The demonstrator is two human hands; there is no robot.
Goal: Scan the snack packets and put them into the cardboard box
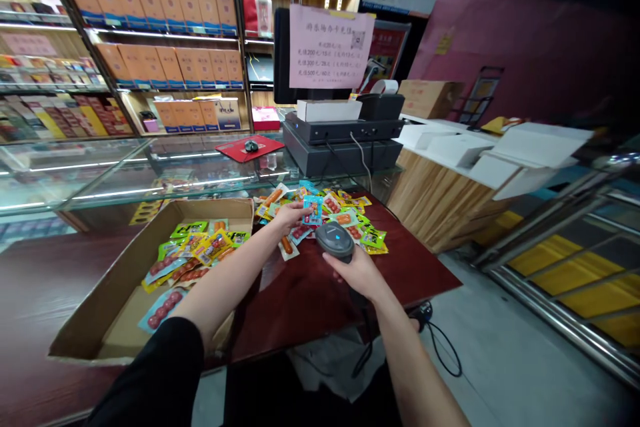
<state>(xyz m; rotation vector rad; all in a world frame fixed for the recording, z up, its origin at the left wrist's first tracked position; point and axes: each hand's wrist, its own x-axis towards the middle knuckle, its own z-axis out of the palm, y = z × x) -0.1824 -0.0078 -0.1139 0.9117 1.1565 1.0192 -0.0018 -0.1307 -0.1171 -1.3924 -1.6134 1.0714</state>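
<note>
My left hand (291,216) pinches the edge of a small blue snack packet (313,210) over a spread of packets. In my right hand (359,271) is a dark grey barcode scanner (335,241) with a small blue light on top, its head close to the blue packet. Around and behind both lies a loose pile of snack packets (345,219) in green, yellow and clear wrappers, some showing sausages. Left of my forearm, an open cardboard box (120,341) holds several more packets (190,253), mostly at its far and middle part.
All this rests on a dark red table (410,273). Behind it are a glass counter (190,153), a red mouse pad (265,149) and a cash drawer (340,153) under a monitor bearing a paper sign (330,47). A metal railing (565,320) stands right; a cable (450,340) hangs near the floor.
</note>
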